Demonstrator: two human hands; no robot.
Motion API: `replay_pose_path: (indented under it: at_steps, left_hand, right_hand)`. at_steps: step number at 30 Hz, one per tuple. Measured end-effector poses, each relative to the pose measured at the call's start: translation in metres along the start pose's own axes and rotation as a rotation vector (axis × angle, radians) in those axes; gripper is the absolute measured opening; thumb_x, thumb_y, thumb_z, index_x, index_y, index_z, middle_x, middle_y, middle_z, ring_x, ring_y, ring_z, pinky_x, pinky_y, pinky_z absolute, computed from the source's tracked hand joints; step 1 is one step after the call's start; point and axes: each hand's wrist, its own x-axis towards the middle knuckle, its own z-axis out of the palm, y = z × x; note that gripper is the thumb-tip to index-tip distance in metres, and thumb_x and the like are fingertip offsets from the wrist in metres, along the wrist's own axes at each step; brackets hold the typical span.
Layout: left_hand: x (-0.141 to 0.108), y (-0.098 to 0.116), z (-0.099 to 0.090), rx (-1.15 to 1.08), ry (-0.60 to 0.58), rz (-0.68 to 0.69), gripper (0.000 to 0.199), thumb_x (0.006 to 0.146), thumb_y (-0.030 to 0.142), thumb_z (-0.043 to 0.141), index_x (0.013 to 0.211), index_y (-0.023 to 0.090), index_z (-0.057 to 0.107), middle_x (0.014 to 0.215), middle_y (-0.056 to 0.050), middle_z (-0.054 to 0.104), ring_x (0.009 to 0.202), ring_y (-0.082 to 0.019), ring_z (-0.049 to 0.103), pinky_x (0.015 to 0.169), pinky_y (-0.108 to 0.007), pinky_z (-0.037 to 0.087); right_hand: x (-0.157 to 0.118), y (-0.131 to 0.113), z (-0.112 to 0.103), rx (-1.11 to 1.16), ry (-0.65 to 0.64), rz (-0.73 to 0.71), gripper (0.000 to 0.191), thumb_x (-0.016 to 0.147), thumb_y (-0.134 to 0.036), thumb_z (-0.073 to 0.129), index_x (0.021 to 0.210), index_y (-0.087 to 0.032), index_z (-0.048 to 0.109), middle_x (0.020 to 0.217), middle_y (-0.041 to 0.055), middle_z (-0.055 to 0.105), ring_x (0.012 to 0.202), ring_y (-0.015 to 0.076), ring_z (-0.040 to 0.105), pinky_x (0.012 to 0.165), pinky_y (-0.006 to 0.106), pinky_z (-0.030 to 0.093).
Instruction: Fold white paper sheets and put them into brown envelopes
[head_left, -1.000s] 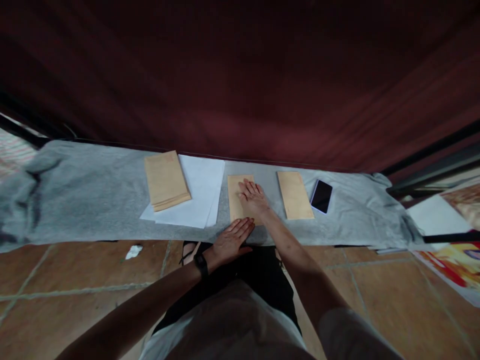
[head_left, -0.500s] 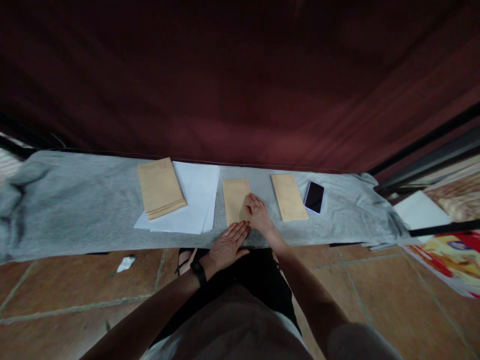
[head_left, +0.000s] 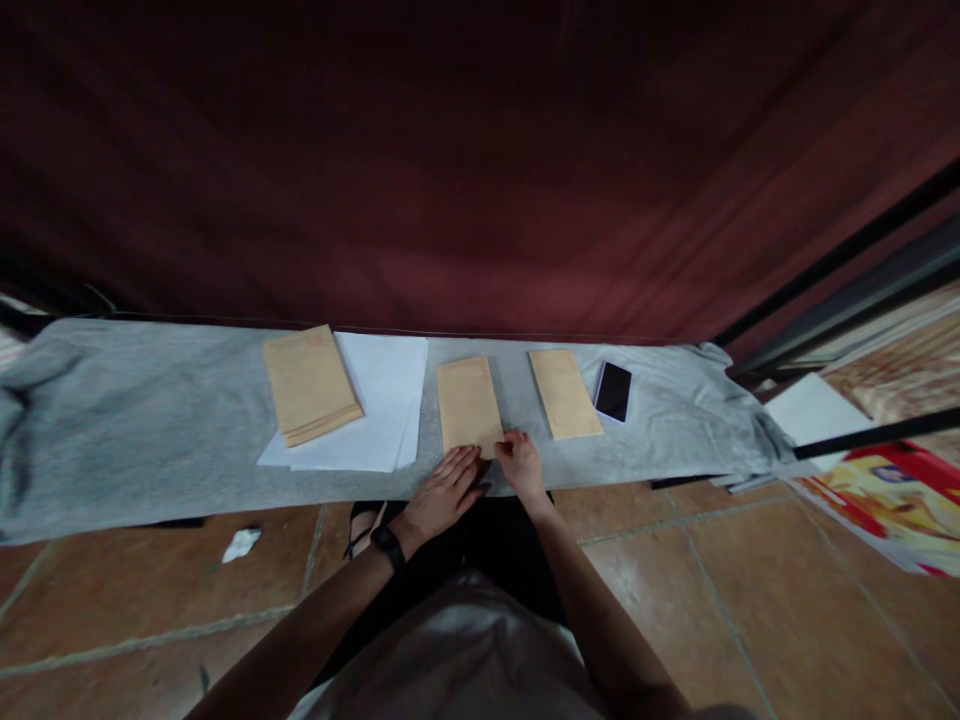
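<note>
A tan paper envelope lies flat on the grey cloth in front of me. My left hand rests on its near left edge, fingers stretched out and flat, a dark band on the wrist. At the near right corner of that envelope is my right hand, its fingers curled and the thumb drawn in, closed on the corner. The envelope's near edge is partly hidden under my fingers. To the right lies a second tan envelope, untouched.
On the left, a stack of tan envelopes sits on white paper sheets. A phone lies at the right of the grey cloth. A dark red curtain hangs behind. Crumpled white paper is on the tiled floor.
My right hand has slid from the middle of the envelope toward me to its near right corner, and its fingers have curled. My left hand stays flat at the near edge.
</note>
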Motion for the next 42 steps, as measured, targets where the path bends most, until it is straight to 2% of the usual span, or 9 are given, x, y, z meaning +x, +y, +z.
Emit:
replay_pose_path:
  at_steps: [6,13,17,21,25,30,34,39,42]
  left_hand:
    - [-0.006,0.003,0.001,-0.023,0.065,-0.072,0.06,0.102,0.032,0.042,0.158,0.017,0.024,0.163,-0.015,0.03,0.152,-0.028,0.026,0.119,-0.053,0.036]
    - [-0.008,0.001,0.009,-0.006,0.076,-0.076,0.055,0.103,0.033,0.041,0.154,0.017,0.031,0.161,-0.015,0.035,0.149,-0.028,0.033,0.118,-0.051,0.038]
    - [-0.008,0.001,0.012,-0.008,0.073,-0.083,0.053,0.103,0.033,0.039,0.153,0.019,0.034,0.16,-0.013,0.037,0.145,-0.027,0.04,0.117,-0.049,0.04]
    - [-0.009,0.001,0.012,0.002,0.062,-0.079,0.048,0.103,0.033,0.04,0.149,0.018,0.041,0.158,-0.013,0.041,0.142,-0.026,0.044,0.116,-0.048,0.041]
    - [-0.008,0.003,0.009,0.032,0.027,-0.069,0.044,0.103,0.031,0.039,0.143,0.015,0.048,0.156,-0.014,0.044,0.142,-0.025,0.045,0.116,-0.046,0.041]
    - [-0.005,0.007,0.004,0.076,-0.015,-0.057,0.04,0.104,0.028,0.039,0.139,0.014,0.052,0.153,-0.014,0.048,0.14,-0.024,0.047,0.117,-0.044,0.038]
    - [-0.005,0.009,0.003,0.111,-0.064,-0.053,0.041,0.103,0.029,0.041,0.139,0.014,0.052,0.152,-0.013,0.049,0.142,-0.023,0.045,0.121,-0.043,0.033]
    - [-0.007,0.012,0.005,0.148,-0.113,-0.054,0.048,0.102,0.033,0.045,0.146,0.015,0.046,0.155,-0.013,0.046,0.146,-0.024,0.039,0.124,-0.043,0.025]
    - [-0.008,0.012,0.007,0.184,-0.114,-0.04,0.049,0.101,0.034,0.046,0.146,0.014,0.047,0.155,-0.013,0.045,0.146,-0.024,0.039,0.124,-0.043,0.025]
  right_hand:
    - [0.02,0.013,-0.027,0.266,0.047,0.082,0.017,0.092,-0.034,0.042,0.092,-0.023,0.055,0.079,0.0018,0.066,0.055,0.0181,0.065,0.053,0.034,0.059]
    - [0.057,0.062,-0.113,0.352,0.253,0.202,0.029,0.084,-0.05,0.051,0.093,-0.023,0.053,0.07,-0.0016,0.062,0.055,0.0154,0.063,0.054,0.03,0.06]
    - [0.06,0.086,-0.138,0.274,0.273,0.229,0.032,0.083,-0.05,0.053,0.093,-0.02,0.056,0.065,-0.001,0.061,0.054,0.0165,0.065,0.053,0.029,0.058]
    - [0.055,0.097,-0.141,0.125,0.289,0.248,0.034,0.083,-0.047,0.053,0.096,-0.016,0.061,0.069,0.0033,0.065,0.058,0.0192,0.066,0.054,0.03,0.056]
    - [0.049,0.096,-0.136,-0.054,0.33,0.24,0.035,0.085,-0.042,0.052,0.103,-0.014,0.063,0.091,0.0133,0.07,0.079,0.0251,0.069,0.068,0.036,0.057]
    - [0.039,0.087,-0.128,-0.283,0.391,0.205,0.041,0.089,-0.038,0.05,0.118,-0.011,0.061,0.117,0.0241,0.061,0.096,0.0323,0.067,0.081,0.045,0.053]
    - [0.032,0.084,-0.121,-0.533,0.462,-0.031,0.046,0.096,-0.042,0.045,0.126,-0.011,0.058,0.126,0.0261,0.055,0.114,0.0371,0.058,0.09,0.051,0.05]
    - [0.026,0.096,-0.105,-0.541,0.219,-0.43,0.054,0.096,-0.051,0.048,0.139,-0.018,0.052,0.15,0.0216,0.04,0.138,0.0367,0.038,0.105,0.056,0.041]
    - [0.023,0.11,-0.098,-0.528,0.179,-0.497,0.056,0.097,-0.052,0.048,0.143,-0.02,0.048,0.153,0.0204,0.038,0.14,0.037,0.036,0.106,0.058,0.041]
